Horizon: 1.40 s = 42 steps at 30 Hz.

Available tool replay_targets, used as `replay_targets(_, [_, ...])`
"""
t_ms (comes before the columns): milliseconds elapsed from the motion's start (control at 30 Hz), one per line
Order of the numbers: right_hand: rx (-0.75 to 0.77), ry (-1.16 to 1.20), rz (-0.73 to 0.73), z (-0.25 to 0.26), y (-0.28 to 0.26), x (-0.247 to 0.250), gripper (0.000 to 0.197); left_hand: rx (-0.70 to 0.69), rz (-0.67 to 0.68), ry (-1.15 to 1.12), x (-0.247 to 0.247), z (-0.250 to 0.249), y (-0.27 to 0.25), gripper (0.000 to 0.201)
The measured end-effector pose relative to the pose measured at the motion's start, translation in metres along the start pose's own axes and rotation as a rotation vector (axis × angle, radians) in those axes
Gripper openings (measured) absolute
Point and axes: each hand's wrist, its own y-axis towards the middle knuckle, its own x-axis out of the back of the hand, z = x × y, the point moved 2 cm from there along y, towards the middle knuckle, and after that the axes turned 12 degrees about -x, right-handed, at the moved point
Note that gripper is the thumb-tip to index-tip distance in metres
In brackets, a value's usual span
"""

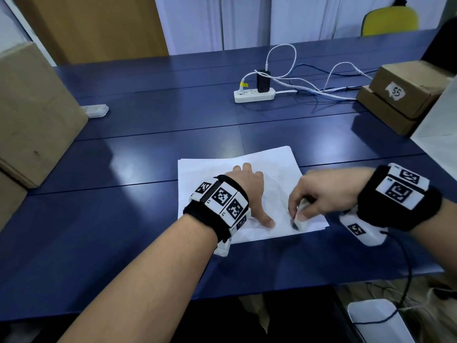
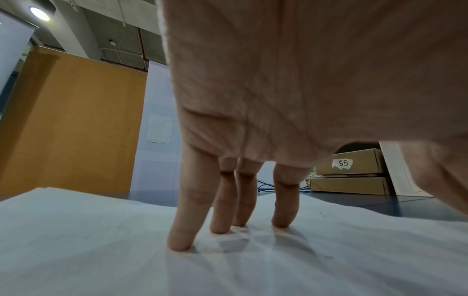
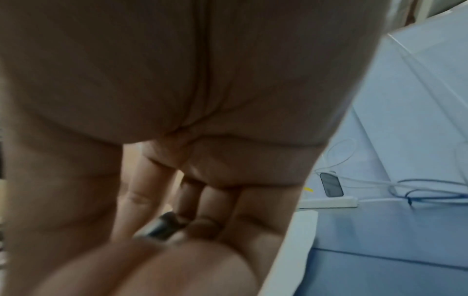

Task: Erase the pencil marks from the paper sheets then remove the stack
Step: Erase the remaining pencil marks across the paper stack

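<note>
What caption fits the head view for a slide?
Left hand presses the paper stack while right hand rubs with an eraser.
</note>
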Motion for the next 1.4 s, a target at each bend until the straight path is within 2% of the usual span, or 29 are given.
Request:
replay_targets(167, [-0.134,-0.065,-0.357,-0.008,0.015,0.017,0.014,-0.002,0.005,-0.008,0.001,-0.001,0.0,0.1])
replay_targets(233, [-0.169,-0.086,-0.433,-0.01,0.019,0.018,0.018,-0.005,0.006,-0.013,0.001,-0.001,0.0,0.1])
replay_targets(300, [-0.119,-0.063,-0.38,-0.008,0.014,0.014,0.016,-0.006,0.006,-0.015,0.0,0.0,0.0,0.101])
replay_targets(433, [-0.002,-0.004,-0.062,0.004,-0.001,0.003,0.011,0.003,0.012,-0.007,0.0,0.0,0.0,0.103])
replay_targets(500, [-0.006,-0.04,-0.091,0.004,0.001,0.005,0.011,0.004,0.018,-0.002,0.0,0.0,0.001,0.103])
replay_targets(633, [-0.148,-0.058,-0.38,-0.009,0.019,0.019,0.012,-0.002,0.013,-0.01,0.0,0.0,0.0,0.101])
replay_targets(700, [-0.171,-0.045,-0.423,-0.014,0.021,0.019,0.013,0.0,0.014,-0.013,0.0,0.0,0.0,0.101])
replay_targets(767, [-0.105,-0.025,-0.34,-0.009,0.016,0.014,0.01,0.002,0.013,-0.015,0.0,0.0,0.001,0.102])
replay_targets(867, [0.003,0.055,-0.051,0.004,0.005,0.003,0.01,0.003,0.014,-0.005,0.0,0.0,0.002,0.105])
replay_targets(933, [0.011,0.04,-0.021,0.005,0.004,0.001,0.011,0.003,0.013,-0.004,0.0,0.0,0.002,0.105])
replay_targets(1100, [-0.164,-0.024,-0.382,-0.008,0.019,0.017,0.016,0.001,0.012,-0.01,0.0,0.0,0.002,0.102])
replay_targets(1167, [-0.215,0.0,-0.43,-0.014,0.02,0.018,0.018,0.001,0.01,-0.008,-0.001,0.0,0.002,0.101])
replay_targets(1233, [-0.154,-0.018,-0.358,-0.01,0.014,0.013,0.015,-0.002,0.006,-0.011,-0.001,0.0,0.001,0.102])
replay_targets(1333, [0.008,-0.021,-0.083,0.004,0.001,0.001,0.012,-0.001,0.006,-0.01,0.0,0.001,0.002,0.104])
replay_targets(1400, [0.01,-0.04,-0.068,0.006,0.0,0.001,0.013,0.003,0.014,-0.006,0.0,0.0,0.002,0.104])
